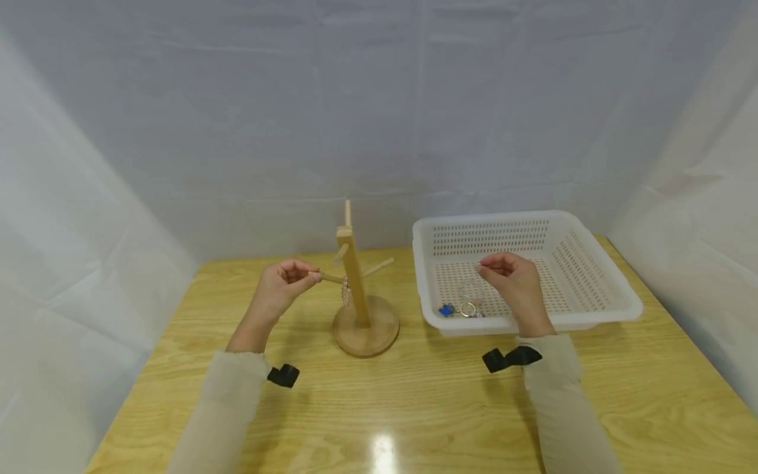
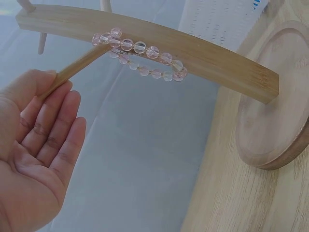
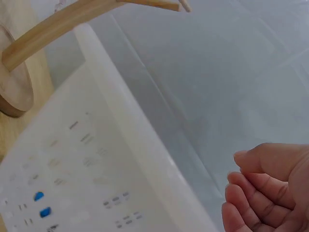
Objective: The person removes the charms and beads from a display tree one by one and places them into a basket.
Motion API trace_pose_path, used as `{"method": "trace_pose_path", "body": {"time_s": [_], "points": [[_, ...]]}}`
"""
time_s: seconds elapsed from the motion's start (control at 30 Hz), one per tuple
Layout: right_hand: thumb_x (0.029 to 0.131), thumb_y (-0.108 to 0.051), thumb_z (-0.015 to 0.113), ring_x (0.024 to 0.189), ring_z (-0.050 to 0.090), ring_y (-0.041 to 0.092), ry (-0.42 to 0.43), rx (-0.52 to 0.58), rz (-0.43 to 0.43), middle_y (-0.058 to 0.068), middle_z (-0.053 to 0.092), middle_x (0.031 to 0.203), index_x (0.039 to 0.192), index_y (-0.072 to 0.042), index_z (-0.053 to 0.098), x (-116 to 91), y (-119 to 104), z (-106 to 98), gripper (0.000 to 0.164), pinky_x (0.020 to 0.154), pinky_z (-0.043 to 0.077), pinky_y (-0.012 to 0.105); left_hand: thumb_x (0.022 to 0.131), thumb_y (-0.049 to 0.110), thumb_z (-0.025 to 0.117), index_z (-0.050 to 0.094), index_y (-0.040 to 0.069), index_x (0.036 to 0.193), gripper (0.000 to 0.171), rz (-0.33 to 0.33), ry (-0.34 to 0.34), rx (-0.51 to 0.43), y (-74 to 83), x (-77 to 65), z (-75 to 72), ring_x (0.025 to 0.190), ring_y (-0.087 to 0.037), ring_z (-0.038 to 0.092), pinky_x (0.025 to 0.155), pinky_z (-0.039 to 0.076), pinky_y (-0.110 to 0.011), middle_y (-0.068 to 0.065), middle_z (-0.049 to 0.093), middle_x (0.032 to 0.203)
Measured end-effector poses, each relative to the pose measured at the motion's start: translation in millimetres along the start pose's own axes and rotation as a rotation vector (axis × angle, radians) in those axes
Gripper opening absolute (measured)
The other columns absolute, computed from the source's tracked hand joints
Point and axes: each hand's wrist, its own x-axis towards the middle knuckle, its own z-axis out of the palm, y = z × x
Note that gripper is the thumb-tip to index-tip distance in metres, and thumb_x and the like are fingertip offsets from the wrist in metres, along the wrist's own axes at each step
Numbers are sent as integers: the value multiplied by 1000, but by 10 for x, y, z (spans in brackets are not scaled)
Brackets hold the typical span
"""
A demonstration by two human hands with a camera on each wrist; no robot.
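My left hand [image 1: 277,289] pinches the end of a wooden peg [image 2: 77,65] between thumb and fingers. That peg belongs to a wooden stand [image 1: 353,276] with a curved post and a round base [image 1: 379,332]. A bracelet of pink and clear beads [image 2: 140,47] hangs on the peg's inner end, against the post. Over the white basket [image 1: 604,316], my right hand [image 1: 515,283] hovers with its fingers loosely curled and nothing visible in them. Small jewellery lies at the basket's near left: a blue piece [image 1: 447,309], a gold-coloured ring [image 1: 468,309] and a faint clear loop [image 1: 472,289].
More pegs stick out of the stand, one toward the right [image 1: 379,266] and one at the top [image 1: 348,212]. The wooden table [image 1: 331,408] reaches back to a pale hanging sheet [image 1: 284,131]. The basket stands to the right of the stand.
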Motion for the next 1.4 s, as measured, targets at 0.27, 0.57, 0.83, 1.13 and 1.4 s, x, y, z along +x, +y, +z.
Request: {"method": "trace_pose_path", "body": {"time_s": [0.27, 0.57, 0.83, 1.13, 1.4], "points": [[87, -14, 69, 78, 62, 18, -66, 31, -43, 15, 65, 93, 97, 3, 66, -52, -31, 125, 21, 64, 51, 19, 88, 8, 67, 65, -4, 97, 15, 19, 25, -41, -20, -14, 12, 78, -7, 64, 75, 55, -21, 10, 68, 83], [87, -16, 70, 76, 62, 12, -77, 48, -55, 14, 66, 93, 98, 2, 66, -100, -69, 227, 22, 65, 51, 19, 85, 9, 71, 68, 6, 90, 6, 40, 94, -66, -25, -33, 77, 72, -6, 63, 71, 55, -21, 4, 68, 81], [87, -14, 69, 76, 61, 11, -70, 58, -95, 15, 66, 92, 98, 4, 66, -136, -90, 286, 21, 67, 52, 19, 84, 8, 72, 67, 0, 91, 12, 39, 151, -55, -50, -27, 117, 71, -7, 63, 69, 54, -18, 11, 67, 76], [87, -14, 69, 75, 61, 10, -86, 77, -115, 13, 66, 92, 97, 4, 65, -169, -141, 333, 21, 66, 52, 18, 86, 16, 71, 63, -9, 102, 31, -6, 163, 16, -23, -58, 131, 74, -5, 61, 71, 54, -18, 12, 65, 78], [87, -4, 67, 73, 60, 9, -92, 106, -134, 21, 65, 93, 97, 8, 65, -160, -165, 372, 16, 65, 51, 17, 86, 16, 71, 63, -9, 102, 31, -8, 187, 18, -15, -71, 144, 74, -5, 60, 70, 53, -18, 12, 64, 77]]}}
